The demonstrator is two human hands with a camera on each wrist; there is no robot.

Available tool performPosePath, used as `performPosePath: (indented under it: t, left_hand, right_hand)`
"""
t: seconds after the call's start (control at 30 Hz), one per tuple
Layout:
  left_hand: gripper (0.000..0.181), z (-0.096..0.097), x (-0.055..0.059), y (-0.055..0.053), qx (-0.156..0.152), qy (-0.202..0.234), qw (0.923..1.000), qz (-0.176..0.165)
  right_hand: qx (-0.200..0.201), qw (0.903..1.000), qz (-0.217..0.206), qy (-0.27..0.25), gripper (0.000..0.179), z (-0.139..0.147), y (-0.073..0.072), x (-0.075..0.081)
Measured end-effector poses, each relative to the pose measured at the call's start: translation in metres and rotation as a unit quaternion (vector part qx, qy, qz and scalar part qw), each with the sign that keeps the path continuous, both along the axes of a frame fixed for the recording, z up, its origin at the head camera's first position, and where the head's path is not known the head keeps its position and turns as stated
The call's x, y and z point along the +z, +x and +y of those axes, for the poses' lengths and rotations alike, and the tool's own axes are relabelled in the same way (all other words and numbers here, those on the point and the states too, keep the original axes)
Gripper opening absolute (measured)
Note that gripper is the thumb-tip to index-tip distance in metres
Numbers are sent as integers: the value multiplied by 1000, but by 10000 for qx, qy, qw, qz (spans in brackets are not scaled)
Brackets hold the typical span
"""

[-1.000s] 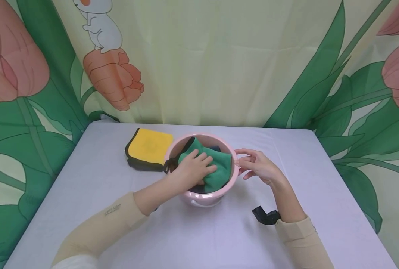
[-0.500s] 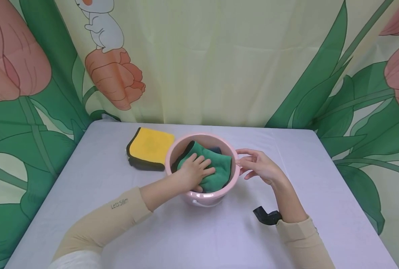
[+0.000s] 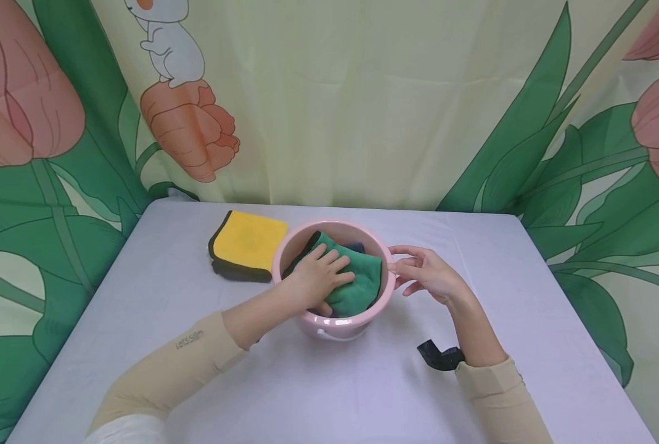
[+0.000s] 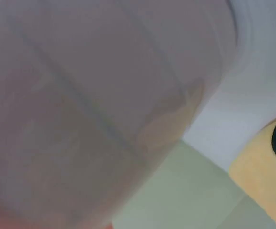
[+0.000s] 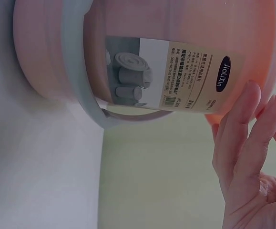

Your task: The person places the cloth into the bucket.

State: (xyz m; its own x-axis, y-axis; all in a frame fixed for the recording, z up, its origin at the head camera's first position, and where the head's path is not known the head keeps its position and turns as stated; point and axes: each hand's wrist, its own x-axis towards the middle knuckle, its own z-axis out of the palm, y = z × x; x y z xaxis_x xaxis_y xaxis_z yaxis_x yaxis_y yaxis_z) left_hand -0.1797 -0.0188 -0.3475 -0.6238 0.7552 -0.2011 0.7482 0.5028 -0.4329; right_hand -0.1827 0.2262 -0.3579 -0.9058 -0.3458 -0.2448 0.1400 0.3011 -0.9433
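Observation:
A pink bucket stands upright on the table, and a green towel with a dark edge lies inside it. My left hand reaches over the near left rim, its spread fingers resting on top of the towel. At the right side of the bucket is my right hand, with fingertips right at the rim and fingers loosely bent. In the right wrist view those fingers touch the outer wall beside a printed label. The left wrist view is mostly filled by the blurred bucket wall.
A folded yellow towel with a dark border lies left of the bucket, close to it. A pale handle hangs down the bucket's front. The table has a whitish cover; a printed curtain hangs behind it.
The green towel has sunk slightly lower in the bucket under my left hand, and its dark left corner no longer overhangs the rim. My right hand stays at the rim.

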Motion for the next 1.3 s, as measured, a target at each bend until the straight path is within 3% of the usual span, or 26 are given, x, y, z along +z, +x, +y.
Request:
performPosePath:
  t: [0.1,0.2,0.37,0.47,0.57,0.73,0.83,0.97,1.13,1.3]
  left_hand:
    - [79,-10,9,-6,-205,703,9973,27]
    - [82,-23,20,-17,-278,1585,9870,-35]
    - [75,-45,34,-33,-108,2886,9574,43]
    - [67,-58,36,-40,20,3382,9405,329]
    - [63,-71,32,-47,311,3633,9289,647]
    - [63,-95,16,-59,1172,3690,9190,742]
    - [63,-106,2,-65,1729,3616,9142,594]
    - [65,-118,-18,-70,2244,3446,9108,370]
    - [68,-129,-47,-71,2509,3128,9161,50]
    - [72,-139,-73,-75,2559,2754,9265,-164]
  right_hand:
    - [-5,10000,-17,-10,53,0,0,1]
    - [-15,10000,-22,-18,53,-1,0,2]
    - [-70,10000,-69,-16,54,-2,2,3]
    - [-84,9999,-102,-14,54,-2,2,3]
    - [-83,9999,-106,-11,54,-1,1,3]
    - [-72,9999,-99,-14,54,-2,1,3]
    - [-81,9999,-109,-5,55,-2,1,4]
    - [-87,9999,-102,6,55,-1,1,4]
    - [-75,9999,-81,-10,53,-2,0,3]
    - [-83,9999,-107,-42,53,-2,1,4]
